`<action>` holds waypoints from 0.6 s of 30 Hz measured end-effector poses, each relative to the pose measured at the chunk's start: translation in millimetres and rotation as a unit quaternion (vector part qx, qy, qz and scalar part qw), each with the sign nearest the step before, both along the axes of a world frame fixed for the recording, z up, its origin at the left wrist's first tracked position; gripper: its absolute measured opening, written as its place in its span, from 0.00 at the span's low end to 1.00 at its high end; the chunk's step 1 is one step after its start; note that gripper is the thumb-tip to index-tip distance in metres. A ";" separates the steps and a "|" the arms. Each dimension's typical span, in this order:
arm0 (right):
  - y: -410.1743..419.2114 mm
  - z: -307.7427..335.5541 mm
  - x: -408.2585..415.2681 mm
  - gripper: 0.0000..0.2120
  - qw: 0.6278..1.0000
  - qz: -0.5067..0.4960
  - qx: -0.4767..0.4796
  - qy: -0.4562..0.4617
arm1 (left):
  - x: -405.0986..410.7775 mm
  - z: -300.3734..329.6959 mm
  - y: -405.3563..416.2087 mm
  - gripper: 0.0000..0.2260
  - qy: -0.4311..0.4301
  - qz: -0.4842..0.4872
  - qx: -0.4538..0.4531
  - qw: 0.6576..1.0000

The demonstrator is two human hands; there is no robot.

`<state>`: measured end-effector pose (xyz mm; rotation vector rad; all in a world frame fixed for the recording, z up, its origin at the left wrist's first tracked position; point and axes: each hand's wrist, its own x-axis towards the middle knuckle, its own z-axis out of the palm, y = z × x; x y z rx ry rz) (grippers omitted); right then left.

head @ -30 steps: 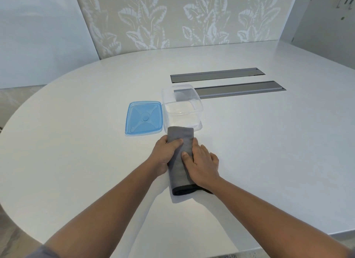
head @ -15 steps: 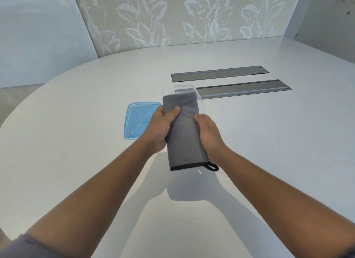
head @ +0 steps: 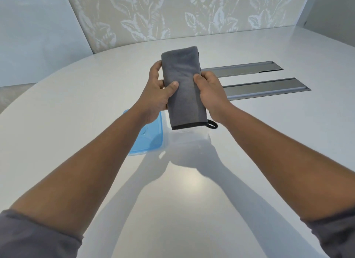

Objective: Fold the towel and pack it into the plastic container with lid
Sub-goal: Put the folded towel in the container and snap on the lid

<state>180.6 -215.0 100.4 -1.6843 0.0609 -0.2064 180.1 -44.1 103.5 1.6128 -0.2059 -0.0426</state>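
Towel point(head: 182, 84), folded into a narrow grey strip, is hanging raised between both hands. Left hand point(head: 156, 92) and right hand point(head: 211, 92) are each gripping one long edge. Beneath them, clear container point(head: 189, 137) and blue lid point(head: 151, 140) are resting on the table point(head: 269, 142).

A white rounded table point(head: 76, 123) carries a blue lid point(head: 153, 140) beside a clear container point(head: 189, 137) — touching or not, unclear — with two grey recessed strips point(head: 265, 87) far right.
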 end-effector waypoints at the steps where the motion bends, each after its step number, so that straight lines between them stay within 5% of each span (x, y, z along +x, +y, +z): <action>1: -1.3 -1.7 9.1 0.09 1.000 0.006 -0.014 0.007 | 6.0 -4.9 -0.4 0.29 -0.026 0.009 0.028 0.999; 6: -7.6 -19.2 29.1 0.12 0.991 0.045 -0.126 0.016 | 19.4 -30.8 -7.3 0.36 -0.088 0.081 0.177 0.977; 15: -4.6 -46.7 42.3 0.24 0.928 0.078 -0.363 -0.010 | 30.0 -53.9 -19.8 0.17 -0.097 0.029 0.424 0.900; 18: -0.8 -48.0 44.1 0.28 0.913 0.093 -0.397 -0.010 | 32.5 -55.3 -22.3 0.23 -0.072 0.013 0.452 0.889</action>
